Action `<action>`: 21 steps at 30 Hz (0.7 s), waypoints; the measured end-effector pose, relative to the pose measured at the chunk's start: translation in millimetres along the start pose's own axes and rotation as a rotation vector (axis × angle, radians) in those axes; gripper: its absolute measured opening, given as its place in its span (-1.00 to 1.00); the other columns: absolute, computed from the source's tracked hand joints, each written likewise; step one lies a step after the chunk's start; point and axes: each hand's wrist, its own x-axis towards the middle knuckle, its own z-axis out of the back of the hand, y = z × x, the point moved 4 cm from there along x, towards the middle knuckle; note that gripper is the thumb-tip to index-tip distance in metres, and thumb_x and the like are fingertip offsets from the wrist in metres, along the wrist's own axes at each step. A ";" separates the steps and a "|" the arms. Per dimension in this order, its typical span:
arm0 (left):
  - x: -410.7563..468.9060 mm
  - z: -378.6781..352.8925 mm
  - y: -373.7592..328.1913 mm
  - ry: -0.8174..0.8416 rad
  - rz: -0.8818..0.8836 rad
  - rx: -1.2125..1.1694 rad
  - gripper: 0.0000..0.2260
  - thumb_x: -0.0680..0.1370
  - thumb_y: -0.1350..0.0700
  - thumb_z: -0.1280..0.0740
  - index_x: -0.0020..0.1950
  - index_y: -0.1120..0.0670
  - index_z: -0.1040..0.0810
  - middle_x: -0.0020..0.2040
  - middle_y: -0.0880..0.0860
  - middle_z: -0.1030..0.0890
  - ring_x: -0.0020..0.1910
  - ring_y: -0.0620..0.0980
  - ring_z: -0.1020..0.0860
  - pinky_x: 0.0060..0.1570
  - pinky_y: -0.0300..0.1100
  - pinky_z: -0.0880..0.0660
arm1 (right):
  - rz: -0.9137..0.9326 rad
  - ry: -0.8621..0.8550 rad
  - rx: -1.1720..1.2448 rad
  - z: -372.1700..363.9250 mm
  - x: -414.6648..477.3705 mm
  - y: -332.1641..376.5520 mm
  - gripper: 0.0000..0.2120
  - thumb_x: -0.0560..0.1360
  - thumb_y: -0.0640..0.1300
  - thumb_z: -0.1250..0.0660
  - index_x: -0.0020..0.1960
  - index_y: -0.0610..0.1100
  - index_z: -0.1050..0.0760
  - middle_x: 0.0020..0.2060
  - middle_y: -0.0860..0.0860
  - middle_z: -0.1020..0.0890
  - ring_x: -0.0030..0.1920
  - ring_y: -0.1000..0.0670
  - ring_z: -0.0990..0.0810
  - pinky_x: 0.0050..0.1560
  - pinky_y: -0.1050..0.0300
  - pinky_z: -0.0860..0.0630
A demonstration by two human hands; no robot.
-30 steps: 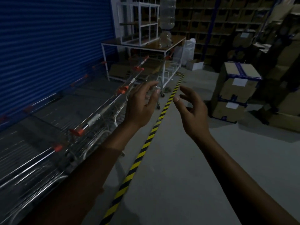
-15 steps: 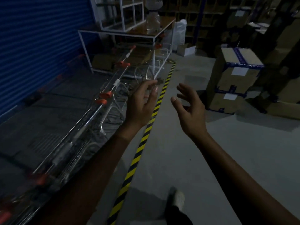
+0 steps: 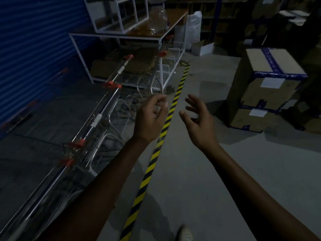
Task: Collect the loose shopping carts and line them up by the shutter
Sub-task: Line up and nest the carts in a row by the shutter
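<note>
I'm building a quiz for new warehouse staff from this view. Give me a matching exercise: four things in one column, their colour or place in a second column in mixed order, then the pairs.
Things:
1 shutter
2 floor tape
3 cardboard boxes
4 clear bottle

Descriptions:
A stacked on the floor at right
B blue
C standing on the white-framed table
D yellow and black stripes

Pairs: 1-B; 2-D; 3-A; 4-C

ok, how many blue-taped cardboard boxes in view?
2, stacked right of the striped floor tape: the upper box sits on the lower box. The dark shapes further right may hide more.
</note>
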 end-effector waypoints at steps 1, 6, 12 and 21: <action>15.6 -9.0 5.9 -0.002 -0.004 0.002 -0.66 0.59 -0.03 -0.23 0.23 0.15 -0.57 0.12 0.06 -0.63 0.05 -0.15 -0.56 -0.04 -0.40 -0.48 | -0.006 0.002 -0.011 1.3 19.1 -7.2 -0.49 0.60 -0.04 -0.36 0.50 0.00 -0.30 0.42 0.04 -0.46 0.35 0.03 -0.49 0.15 0.03 -0.58; 85.3 -44.5 45.5 -0.007 -0.015 0.042 -0.61 0.59 -0.07 -0.20 0.25 0.16 -0.57 0.11 0.09 -0.61 0.01 -0.20 -0.52 -0.10 -0.49 -0.42 | 0.003 0.029 -0.049 -6.1 98.1 -39.1 -0.49 0.60 -0.05 -0.36 0.51 -0.03 -0.31 0.43 0.02 -0.46 0.34 0.03 -0.49 0.13 0.09 -0.58; 182.4 -83.7 122.9 -0.030 0.018 -0.012 -0.60 0.59 -0.09 -0.22 0.28 0.14 -0.56 0.11 0.07 -0.64 0.02 -0.15 -0.58 -0.08 -0.38 -0.50 | 0.016 0.029 -0.092 -25.0 212.7 -94.2 -0.48 0.60 -0.03 -0.35 0.51 -0.02 -0.30 0.44 0.02 -0.45 0.37 0.00 -0.48 0.16 -0.04 -0.59; 369.7 -121.8 224.9 -0.068 -0.025 -0.077 -0.63 0.59 -0.06 -0.24 0.28 0.13 -0.56 0.12 0.03 -0.63 0.07 -0.18 -0.57 -0.08 -0.35 -0.53 | 0.082 0.004 -0.119 -71.1 421.5 -133.6 -0.49 0.60 -0.04 -0.35 0.50 0.00 -0.29 0.42 0.02 -0.46 0.34 0.02 -0.49 0.14 0.08 -0.56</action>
